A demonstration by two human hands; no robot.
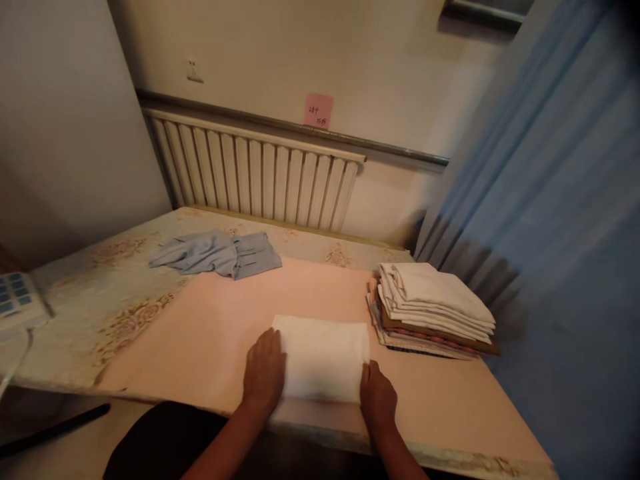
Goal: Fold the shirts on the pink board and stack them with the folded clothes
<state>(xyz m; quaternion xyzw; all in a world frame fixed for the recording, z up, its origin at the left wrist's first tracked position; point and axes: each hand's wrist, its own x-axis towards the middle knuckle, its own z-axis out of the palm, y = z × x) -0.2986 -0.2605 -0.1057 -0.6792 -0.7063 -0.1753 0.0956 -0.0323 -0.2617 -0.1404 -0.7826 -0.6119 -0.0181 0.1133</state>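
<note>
A white cloth (pixel 323 360), folded into a neat rectangle, lies near the front edge of the table on a pink sheet. Along its left edge is my left hand (pixel 264 370), closed on the side of the cloth with the fingers close together. My right hand (pixel 379 395) grips the right edge with curled fingers; the fingertips are partly hidden. To the right of the cloth stands a stack of folded fabrics (pixel 435 310), mostly white on top with brown and patterned layers beneath.
A crumpled blue-grey garment (pixel 220 253) lies at the back left. The pink sheet (pixel 210 340) covers part of the flowered tablecloth (pixel 90 287). A white device with blue keys (pixel 20 303) sits at the far left. A radiator (pixel 260 170) runs behind; a blue curtain (pixel 540 220) hangs at right.
</note>
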